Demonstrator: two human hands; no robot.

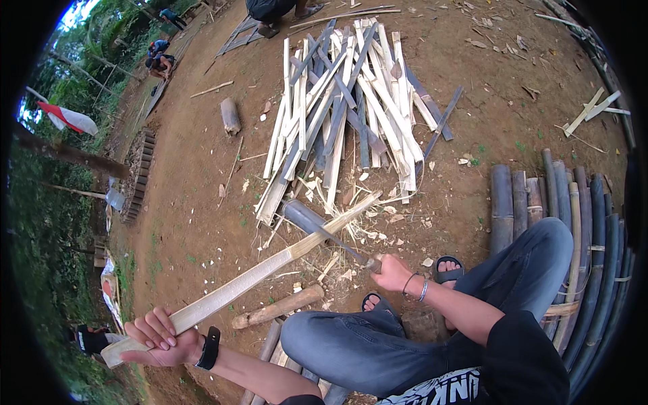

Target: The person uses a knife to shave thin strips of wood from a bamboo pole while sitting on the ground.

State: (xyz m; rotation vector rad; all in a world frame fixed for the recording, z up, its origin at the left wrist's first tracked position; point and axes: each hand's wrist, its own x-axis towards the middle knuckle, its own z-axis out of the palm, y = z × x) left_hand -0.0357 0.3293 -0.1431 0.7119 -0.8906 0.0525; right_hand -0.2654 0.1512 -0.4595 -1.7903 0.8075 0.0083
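Observation:
A long split bamboo strip, pale on its upper face, slants up from the lower left toward the middle. My left hand is closed round its lower end, with a little of the strip sticking out past the palm. In my right hand is the wooden handle of a knife, its blade lying against the strip near the far end. Under that end lies a short dark bamboo piece, partly covered by the strip. Pale shavings are scattered on the soil around it.
A heap of bamboo strips lies ahead. Bundled dark poles flank my right knee. Short log pieces lie near my left knee and another farther off. One person crouches beyond the heap; others are at far left.

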